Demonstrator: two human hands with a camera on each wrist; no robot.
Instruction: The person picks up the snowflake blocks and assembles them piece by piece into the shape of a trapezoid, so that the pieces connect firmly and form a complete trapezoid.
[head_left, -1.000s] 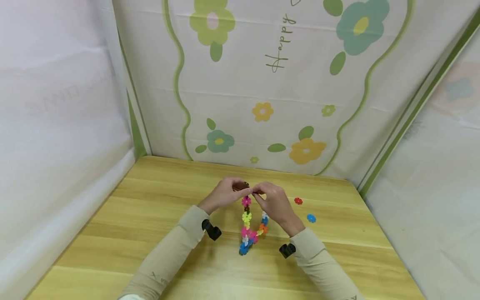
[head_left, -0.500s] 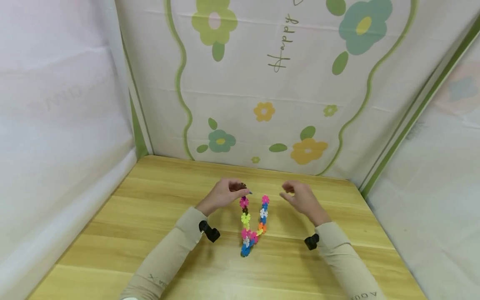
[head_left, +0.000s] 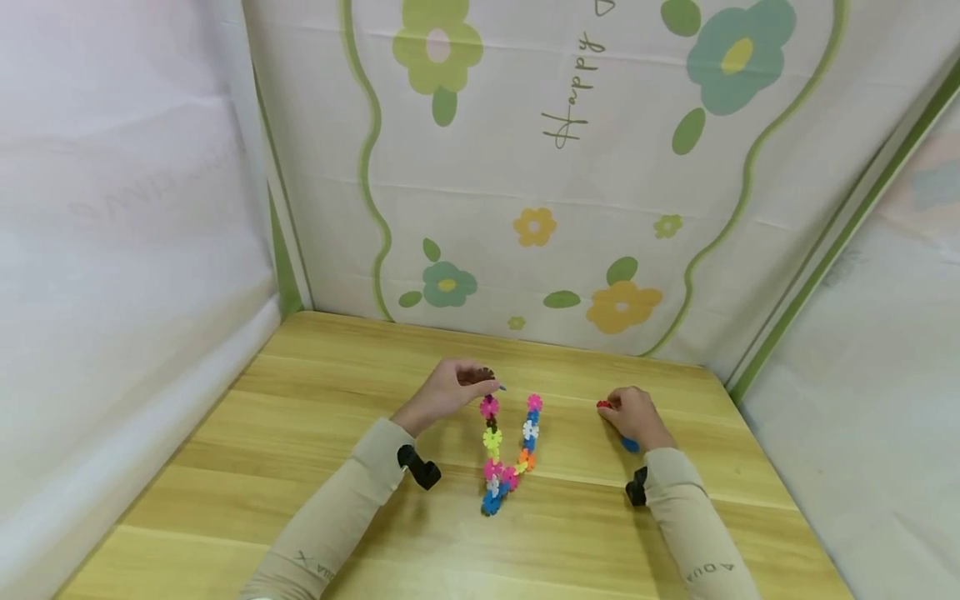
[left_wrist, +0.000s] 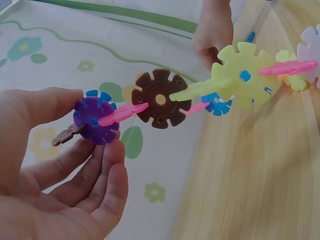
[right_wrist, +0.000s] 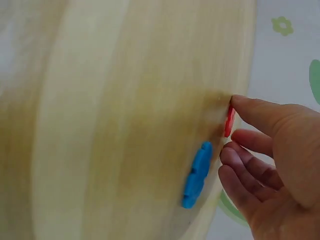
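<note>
My left hand pinches one end of a chain of interlocking snowflake discs by a purple disc, with a blue disc behind it and a brown one at its side. From there the chain hangs down to the table, bends at a blue disc and runs back to a pink disc at its other end. Over on the right, my right hand has thumb and fingertip at opposite edges of a red snowflake disc at the tabletop. A loose blue disc lies beneath that hand.
The wood-grain table has a white flowered cloth wall behind it and plain-looking cloth walls at left and right. A black wrist camera sits on the left cuff, another on the right.
My right hand has left the chain's end beside the left hand and moved right, down to the red disc. The left hand still holds the chain at nearly the same spot.
</note>
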